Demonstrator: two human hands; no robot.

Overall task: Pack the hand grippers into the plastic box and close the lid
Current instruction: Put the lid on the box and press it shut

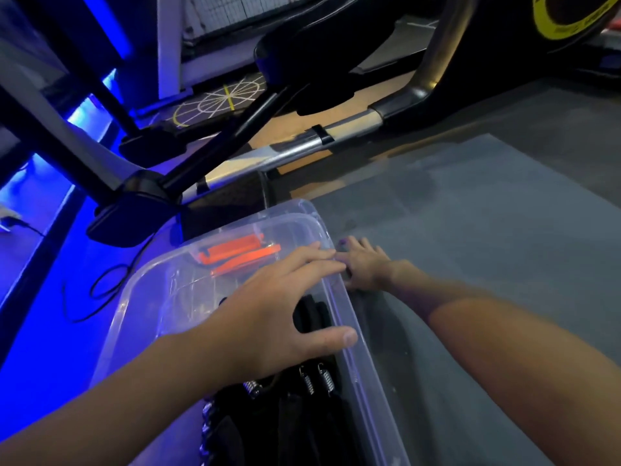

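Note:
A clear plastic box (141, 297) sits on the floor with its transparent lid (285, 223) lying on top. Through the lid I see several black hand grippers with metal springs (316, 381) near me and an orange hand gripper (235, 252) at the far end. My left hand (279, 314) lies flat on the lid, fingers spread, thumb at the right rim. My right hand (364, 265) rests at the box's far right edge, fingers curled against the rim, partly hidden behind the left fingertips.
Grey floor mat (487, 247) extends to the right of the box. Exercise machine frames with black and silver bars (302, 142) stand just beyond the box. A black cable (100, 290) loops on the blue-lit floor at the left.

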